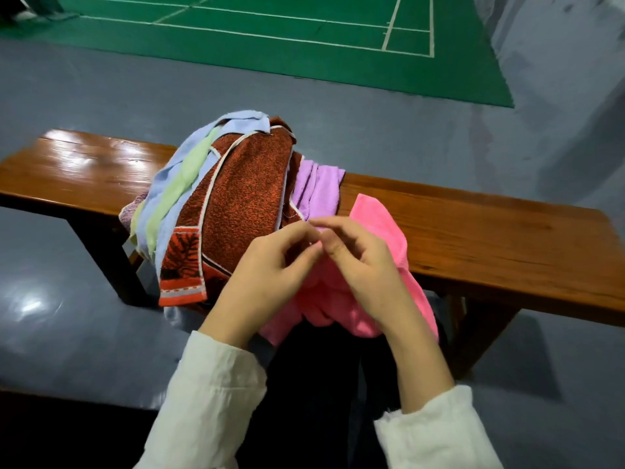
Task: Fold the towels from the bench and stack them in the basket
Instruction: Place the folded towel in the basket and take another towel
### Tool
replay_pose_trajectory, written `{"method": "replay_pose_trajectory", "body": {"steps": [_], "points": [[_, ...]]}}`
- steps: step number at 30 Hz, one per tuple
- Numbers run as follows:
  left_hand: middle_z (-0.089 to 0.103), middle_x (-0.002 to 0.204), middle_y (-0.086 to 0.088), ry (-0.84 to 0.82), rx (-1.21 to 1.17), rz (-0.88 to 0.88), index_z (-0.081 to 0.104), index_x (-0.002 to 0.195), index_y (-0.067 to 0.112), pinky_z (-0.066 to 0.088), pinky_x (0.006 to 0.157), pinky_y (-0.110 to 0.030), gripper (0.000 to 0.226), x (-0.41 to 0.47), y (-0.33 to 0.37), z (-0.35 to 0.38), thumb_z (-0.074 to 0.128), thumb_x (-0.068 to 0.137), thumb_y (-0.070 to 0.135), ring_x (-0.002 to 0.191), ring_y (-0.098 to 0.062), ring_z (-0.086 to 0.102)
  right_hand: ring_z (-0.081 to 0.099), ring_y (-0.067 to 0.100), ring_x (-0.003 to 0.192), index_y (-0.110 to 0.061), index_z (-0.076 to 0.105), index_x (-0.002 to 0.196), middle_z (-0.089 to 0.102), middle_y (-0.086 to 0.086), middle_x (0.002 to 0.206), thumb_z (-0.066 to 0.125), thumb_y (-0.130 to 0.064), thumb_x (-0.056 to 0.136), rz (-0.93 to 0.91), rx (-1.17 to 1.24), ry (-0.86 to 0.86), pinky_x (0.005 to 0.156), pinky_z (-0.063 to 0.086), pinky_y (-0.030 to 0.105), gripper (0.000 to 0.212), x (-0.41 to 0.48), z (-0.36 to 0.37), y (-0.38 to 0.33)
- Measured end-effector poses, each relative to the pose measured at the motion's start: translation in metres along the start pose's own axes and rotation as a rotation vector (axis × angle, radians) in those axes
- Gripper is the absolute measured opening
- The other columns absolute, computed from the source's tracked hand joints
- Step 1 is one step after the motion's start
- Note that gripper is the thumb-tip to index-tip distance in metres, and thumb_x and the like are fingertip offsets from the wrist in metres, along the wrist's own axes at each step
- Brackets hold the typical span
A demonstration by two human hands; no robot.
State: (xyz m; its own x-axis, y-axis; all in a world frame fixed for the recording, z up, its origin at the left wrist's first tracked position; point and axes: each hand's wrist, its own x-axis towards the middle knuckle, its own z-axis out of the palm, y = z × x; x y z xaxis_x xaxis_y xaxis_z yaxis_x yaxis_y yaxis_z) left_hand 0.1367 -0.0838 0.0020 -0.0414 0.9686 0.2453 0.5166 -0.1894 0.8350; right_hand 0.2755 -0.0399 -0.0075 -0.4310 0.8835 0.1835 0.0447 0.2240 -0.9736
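Observation:
A heap of towels lies on the wooden bench (473,238): a rust-red patterned towel (243,204) on top, a light blue towel (199,154) and a pale green one (182,181) to its left, a lilac towel (318,187) to its right. A pink towel (382,228) hangs from the bench's front edge over my lap. My left hand (267,275) and my right hand (365,265) meet at its upper edge, both pinching the pink cloth with their fingertips. No basket is in view.
The bench runs left to right across a grey floor (101,86). A green court mat with white lines (287,32) lies beyond it. Bare bench top shows at the left (84,164) and at the right of the heap.

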Motion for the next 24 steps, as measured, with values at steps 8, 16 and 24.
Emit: {"method": "replay_pose_trajectory", "body": {"steps": [8, 16, 24], "points": [[0.063, 0.071, 0.001, -0.041, 0.119, -0.071, 0.067, 0.072, 0.032, 0.045, 0.067, -0.034, 0.020, 0.002, -0.012, -0.009, 0.067, 0.068, 0.051, 0.070, -0.013, 0.056, 0.055, -0.006, 0.065, -0.024, 0.068, 0.064, 0.065, -0.015, 0.063, 0.075, -0.004, 0.075, 0.110, -0.085, 0.109, 0.068, 0.040, 0.009, 0.024, 0.001, -0.027, 0.008], [0.065, 0.073, 0.006, 0.004, 0.161, -0.121, 0.069, 0.074, 0.030, 0.045, 0.069, -0.030, 0.033, 0.001, -0.031, -0.023, 0.058, 0.067, 0.060, 0.075, -0.012, 0.060, 0.056, 0.008, 0.077, -0.014, 0.067, 0.075, 0.065, -0.007, 0.074, 0.073, -0.022, 0.081, 0.155, -0.198, 0.588, 0.077, 0.044, 0.028, 0.011, -0.008, -0.060, 0.031], [0.056, 0.073, 0.009, 0.098, 0.309, -0.138, 0.065, 0.070, 0.025, 0.035, 0.070, -0.013, 0.015, -0.005, -0.052, -0.038, 0.075, 0.078, 0.034, 0.082, -0.002, 0.049, 0.057, 0.010, 0.076, -0.013, 0.067, 0.078, 0.064, -0.007, 0.074, 0.071, -0.023, 0.083, 0.173, -0.248, 0.738, 0.080, 0.047, 0.033, 0.012, -0.016, -0.070, 0.042]]}}
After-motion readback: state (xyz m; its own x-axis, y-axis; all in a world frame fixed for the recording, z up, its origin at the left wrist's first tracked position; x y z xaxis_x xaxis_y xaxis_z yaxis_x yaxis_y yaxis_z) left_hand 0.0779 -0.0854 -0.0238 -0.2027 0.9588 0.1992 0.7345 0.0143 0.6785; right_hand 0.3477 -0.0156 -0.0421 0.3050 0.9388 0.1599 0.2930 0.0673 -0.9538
